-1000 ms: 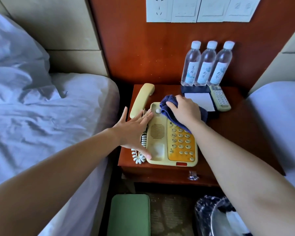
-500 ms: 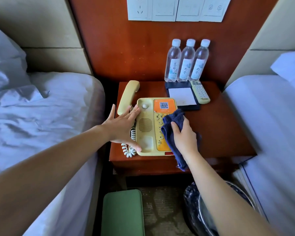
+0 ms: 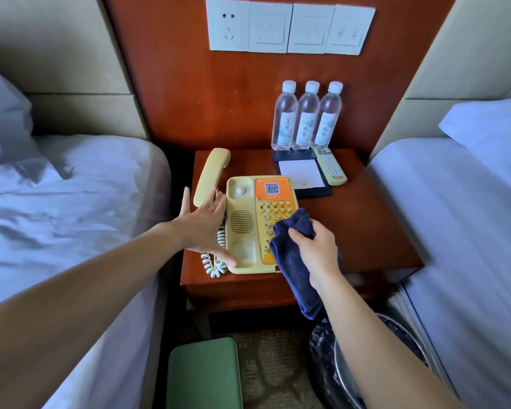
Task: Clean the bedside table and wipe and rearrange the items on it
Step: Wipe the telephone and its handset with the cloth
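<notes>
A yellow telephone base (image 3: 244, 228) with an orange keypad panel lies on the brown bedside table (image 3: 366, 231). Its handset (image 3: 211, 175) lies off the cradle to the left, joined by a coiled cord (image 3: 214, 265). My left hand (image 3: 204, 228) rests flat, fingers spread, against the base's left edge. My right hand (image 3: 314, 249) grips a dark blue cloth (image 3: 292, 261) over the lower right of the keypad; the cloth hangs past the table's front edge. Three water bottles (image 3: 307, 116), a notepad (image 3: 301, 174) and a remote (image 3: 329, 166) stand at the back right.
White-sheeted beds (image 3: 71, 208) flank the table on both sides. A wall plate with a socket and switches (image 3: 289, 28) is above. On the floor in front are a green stool (image 3: 204, 376) and a bin with a black liner (image 3: 337, 364).
My right hand has dragged the cloth from the top of the telephone down over the keypad towards the front edge. My left hand has stayed against the base's left side.
</notes>
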